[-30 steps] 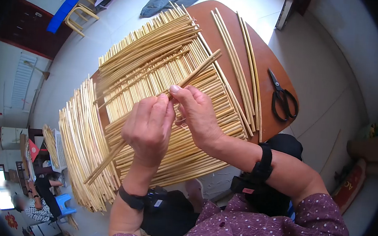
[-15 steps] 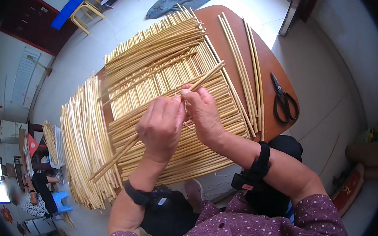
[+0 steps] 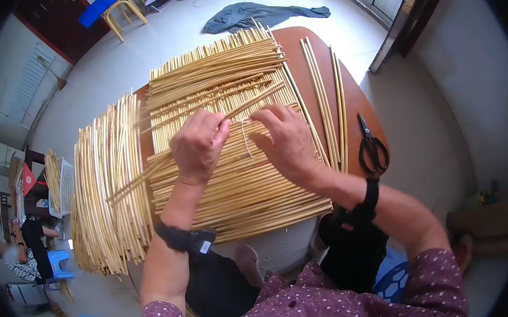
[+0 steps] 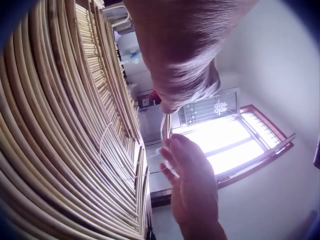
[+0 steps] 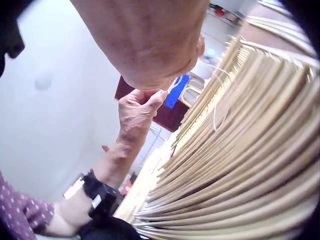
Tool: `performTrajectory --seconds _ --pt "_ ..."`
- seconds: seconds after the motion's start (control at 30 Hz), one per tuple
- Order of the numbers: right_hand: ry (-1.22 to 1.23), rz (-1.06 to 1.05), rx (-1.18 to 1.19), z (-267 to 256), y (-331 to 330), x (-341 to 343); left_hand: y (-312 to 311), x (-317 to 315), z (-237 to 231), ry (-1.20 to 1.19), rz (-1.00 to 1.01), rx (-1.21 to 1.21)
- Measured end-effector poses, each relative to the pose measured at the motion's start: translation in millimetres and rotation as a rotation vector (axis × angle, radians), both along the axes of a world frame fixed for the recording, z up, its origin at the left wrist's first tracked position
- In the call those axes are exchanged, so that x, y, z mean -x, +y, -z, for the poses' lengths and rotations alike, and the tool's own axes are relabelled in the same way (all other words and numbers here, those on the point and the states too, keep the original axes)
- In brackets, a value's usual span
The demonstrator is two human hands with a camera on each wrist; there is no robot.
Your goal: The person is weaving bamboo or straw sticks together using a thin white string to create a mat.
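Two yellowish stalks (image 3: 256, 100) slant across the middle of the frame, in the grasp of the curled left hand (image 3: 197, 144). The right hand (image 3: 288, 142) has parted from it, probably drawing out the string (image 3: 244, 135); whether its fingers pinch this, I cannot tell. Rows of stalks (image 3: 244, 197) lie beneath.

head view faces down; 2 nearer wrist views share sticks (image 3: 250, 197)
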State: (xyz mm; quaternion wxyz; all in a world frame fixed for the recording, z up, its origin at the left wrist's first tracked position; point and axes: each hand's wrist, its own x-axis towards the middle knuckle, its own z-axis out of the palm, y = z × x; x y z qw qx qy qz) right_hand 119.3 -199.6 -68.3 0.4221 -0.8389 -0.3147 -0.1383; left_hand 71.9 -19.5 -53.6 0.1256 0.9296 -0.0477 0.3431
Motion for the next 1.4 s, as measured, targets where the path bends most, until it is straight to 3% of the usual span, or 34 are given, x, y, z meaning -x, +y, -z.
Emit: performTrajectory --seconds 0.03,0.07,0.1,0.2,0.27,0.5,0.63,0.73,0.9,1.0,1.03,1.1,1.13,1.17,1.23,1.27,1.33,1.37,1.4 --pt "-0.267 -0.061 0.084 -11 0 -9 1 -1 -3 0.001 0.005 0.013" --pt "-0.335 -0.061 0.119 -17 4 -24 1 -3 -6 -0.027 0.057 -0.012" --pt "-0.17 -0.095 0.219 -41 6 -30 1 -5 -9 -0.061 0.107 -0.04" --pt "-0.142 -0.199 0.199 -49 26 -69 0 -9 -15 -0.084 0.126 -0.055" --pt "0.501 -0.452 0.228 -56 38 -86 2 -11 -14 -0.111 0.127 -0.072" --pt "0.236 -0.519 0.425 -44 63 -102 15 -19 -3 -0.074 0.07 0.06" --pt "0.288 -0.539 0.535 -50 60 -107 20 -21 3 -0.052 0.071 0.053" --pt "0.273 -0.309 0.39 -67 51 -104 23 -18 1 -0.052 0.021 0.077" --pt "0.198 -0.518 0.169 -77 17 -70 27 -18 7 -0.046 -0.091 0.086" --pt "-0.09 -0.721 0.489 -76 -8 -29 23 -15 3 -0.034 -0.093 0.118" --pt "-0.406 -0.849 0.682 -80 -17 -19 22 -15 2 -0.038 -0.094 0.12" --pt "-0.692 -0.965 0.577 -85 -26 -7 20 -15 1 -0.039 -0.088 0.136" --pt "-0.804 -0.876 0.308 -81 -21 -11 18 -15 -1 -0.041 -0.087 0.137" --pt "-0.874 -0.709 0.248 -87 -15 -19 17 -14 -3 -0.048 -0.062 0.13" --pt "-0.656 -0.449 0.085 -92 4 -46 14 -15 -5 -0.058 -0.036 0.123" --pt "-0.657 -0.447 0.086 -90 12 -57 13 -16 -5 -0.073 -0.001 0.116" --pt "-0.076 -0.313 0.308 -79 24 -73 9 -18 -4 -0.08 0.035 0.108" --pt "-0.068 -0.312 0.308 -77 30 -76 7 -18 -4 -0.071 0.042 0.092" --pt "0.141 -0.348 0.315 -75 35 -79 6 -19 -4 -0.066 0.048 0.075"
